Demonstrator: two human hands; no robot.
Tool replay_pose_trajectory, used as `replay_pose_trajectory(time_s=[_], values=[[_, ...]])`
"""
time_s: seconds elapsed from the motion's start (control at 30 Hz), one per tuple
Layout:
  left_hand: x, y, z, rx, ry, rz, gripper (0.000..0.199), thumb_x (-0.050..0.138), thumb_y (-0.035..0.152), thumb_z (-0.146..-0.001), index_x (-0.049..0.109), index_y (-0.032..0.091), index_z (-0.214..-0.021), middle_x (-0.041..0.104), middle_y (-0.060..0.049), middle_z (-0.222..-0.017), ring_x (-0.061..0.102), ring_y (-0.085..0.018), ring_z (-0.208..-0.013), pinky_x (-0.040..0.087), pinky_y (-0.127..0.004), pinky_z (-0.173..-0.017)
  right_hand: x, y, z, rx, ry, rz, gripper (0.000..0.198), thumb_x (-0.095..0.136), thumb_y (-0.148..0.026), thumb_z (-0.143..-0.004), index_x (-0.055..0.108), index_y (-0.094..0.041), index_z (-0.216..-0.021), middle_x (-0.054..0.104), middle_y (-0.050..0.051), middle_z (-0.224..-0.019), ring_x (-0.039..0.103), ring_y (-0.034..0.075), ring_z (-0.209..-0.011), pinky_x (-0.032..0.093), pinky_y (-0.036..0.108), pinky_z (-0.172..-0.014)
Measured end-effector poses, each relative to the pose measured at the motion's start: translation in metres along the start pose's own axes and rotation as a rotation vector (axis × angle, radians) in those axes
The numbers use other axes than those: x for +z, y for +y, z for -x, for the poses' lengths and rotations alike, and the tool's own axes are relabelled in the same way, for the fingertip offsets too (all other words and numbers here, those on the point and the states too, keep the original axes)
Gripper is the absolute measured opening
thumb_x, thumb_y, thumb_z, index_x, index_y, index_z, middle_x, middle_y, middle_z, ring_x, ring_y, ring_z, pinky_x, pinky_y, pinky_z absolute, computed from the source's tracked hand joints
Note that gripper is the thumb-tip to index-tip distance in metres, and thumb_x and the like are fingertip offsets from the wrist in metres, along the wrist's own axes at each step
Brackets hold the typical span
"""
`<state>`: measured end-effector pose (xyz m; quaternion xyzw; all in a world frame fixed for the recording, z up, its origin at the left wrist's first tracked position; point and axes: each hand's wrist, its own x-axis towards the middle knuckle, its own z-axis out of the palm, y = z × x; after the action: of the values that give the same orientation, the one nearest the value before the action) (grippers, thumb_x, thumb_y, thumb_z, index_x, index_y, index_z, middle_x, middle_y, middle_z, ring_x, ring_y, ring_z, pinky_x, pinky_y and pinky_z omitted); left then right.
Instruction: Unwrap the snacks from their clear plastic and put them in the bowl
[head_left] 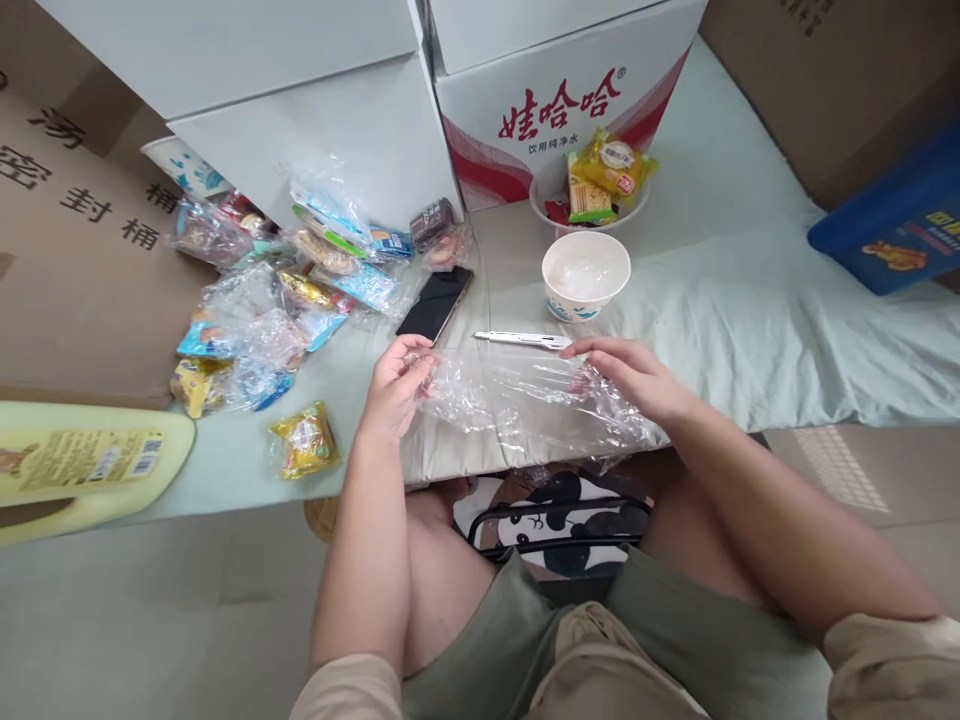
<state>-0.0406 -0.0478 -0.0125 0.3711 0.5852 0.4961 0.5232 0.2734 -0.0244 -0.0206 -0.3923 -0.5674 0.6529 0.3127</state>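
Head view. Pale cloth-covered surface (750,360), white-and-red carton (562,120) at its far side. Clear plastic film (510,400) lies across the near edge, crumpled, between the two hands. Left hand (397,385) pinches its left end, thumb against fingers; right hand (637,380) appears to grasp the other end, fingertips just beside the cutter. Paper bowl (585,308) beyond; dark phone (435,303) near the left fingers; white cutter (521,340), smallest, by the film's far edge. Step in hand, my judgement: spreading the film. Next move calls for light, even tension, clear of the cutter.
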Motion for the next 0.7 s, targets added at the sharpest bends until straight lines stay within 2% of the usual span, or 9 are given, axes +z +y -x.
replay_pose_trajectory(time_s=[0.07,0.1,0.23,0.33,0.43,0.5,0.57,0.63,0.7], values=[[0.001,0.000,0.002,-0.053,-0.108,-0.031,0.038,0.081,0.031,-0.064,0.058,0.020,-0.094,0.060,0.004,-0.074,0.046,-0.004,-0.046,0.034,-0.016,-0.039,0.002,0.004,-0.005,-0.053,0.077,0.010,0.038,0.061,-0.056,-0.090,0.067,-0.021,-0.101,0.069,0.003,-0.081,0.064,0.015,-0.072,0.054,0.030,-0.067],[0.002,-0.001,0.003,-0.079,-0.175,-0.061,0.038,0.081,0.030,-0.065,0.058,0.020,-0.094,0.059,0.004,-0.073,0.046,-0.004,-0.045,0.035,-0.017,-0.039,0.004,0.006,-0.007,-0.070,0.036,-0.039,0.037,0.061,-0.055,-0.090,0.067,-0.021,-0.103,0.070,0.004,-0.087,0.066,0.016,-0.079,0.055,0.031,-0.072],[0.014,-0.007,0.006,-0.125,-0.371,-0.181,0.035,0.079,0.031,-0.069,0.059,0.020,-0.095,0.062,0.003,-0.077,0.049,-0.005,-0.045,0.038,-0.019,-0.040,0.020,0.012,-0.010,-0.038,-0.328,-0.154,0.044,0.070,-0.047,-0.087,0.059,-0.020,-0.120,0.069,0.009,-0.113,0.066,0.018,-0.104,0.056,0.032,-0.085],[0.023,-0.010,0.006,-0.105,-0.433,-0.213,0.034,0.077,0.034,-0.073,0.059,0.020,-0.098,0.065,0.001,-0.078,0.050,-0.006,-0.045,0.039,-0.020,-0.041,0.037,0.015,-0.009,0.022,-0.469,-0.056,0.054,0.074,-0.037,-0.083,0.052,-0.019,-0.129,0.068,0.009,-0.113,0.065,0.012,-0.081,0.055,0.027,-0.070],[0.026,-0.010,0.004,-0.080,-0.437,-0.224,0.035,0.076,0.037,-0.074,0.059,0.020,-0.100,0.068,0.000,-0.077,0.050,-0.007,-0.045,0.040,-0.021,-0.043,0.050,0.014,-0.010,0.044,-0.366,0.120,0.054,0.073,-0.031,-0.081,0.052,-0.019,-0.129,0.065,0.005,-0.108,0.050,0.005,-0.057,0.045,0.023,-0.054],[0.025,-0.010,0.003,-0.073,-0.423,-0.229,0.037,0.076,0.039,-0.074,0.059,0.020,-0.100,0.069,-0.001,-0.078,0.050,-0.007,-0.045,0.040,-0.022,-0.044,0.054,0.011,-0.011,0.038,-0.325,0.196,0.038,0.071,-0.029,-0.081,0.058,-0.018,-0.116,0.063,0.002,-0.095,0.048,0.006,-0.057,0.042,0.024,-0.053],[0.023,-0.010,0.003,-0.073,-0.426,-0.240,0.039,0.076,0.043,-0.074,0.059,0.020,-0.100,0.071,-0.002,-0.078,0.053,-0.009,-0.048,0.043,-0.023,-0.047,0.054,0.008,-0.012,0.020,-0.346,0.195,0.018,0.066,-0.029,-0.083,0.060,-0.018,-0.096,0.057,-0.002,-0.077,0.047,0.008,-0.060,0.039,0.024,-0.054],[0.021,-0.011,0.002,-0.058,-0.432,-0.259,0.040,0.075,0.045,-0.075,0.059,0.019,-0.101,0.071,-0.002,-0.078,0.059,-0.011,-0.056,0.047,-0.024,-0.055,0.053,0.007,-0.012,0.007,-0.341,0.151,0.014,0.063,-0.031,-0.085,0.057,-0.018,-0.084,0.051,-0.004,-0.069,0.044,0.009,-0.061,0.036,0.024,-0.054],[0.020,-0.012,0.003,-0.035,-0.441,-0.289,0.041,0.076,0.044,-0.075,0.059,0.019,-0.102,0.071,-0.002,-0.078,0.065,-0.014,-0.067,0.049,-0.025,-0.063,0.051,0.007,-0.013,0.008,-0.292,0.115,0.018,0.063,-0.034,-0.084,0.055,-0.019,-0.083,0.049,-0.004,-0.069,0.041,0.009,-0.059,0.034,0.025,-0.054]])
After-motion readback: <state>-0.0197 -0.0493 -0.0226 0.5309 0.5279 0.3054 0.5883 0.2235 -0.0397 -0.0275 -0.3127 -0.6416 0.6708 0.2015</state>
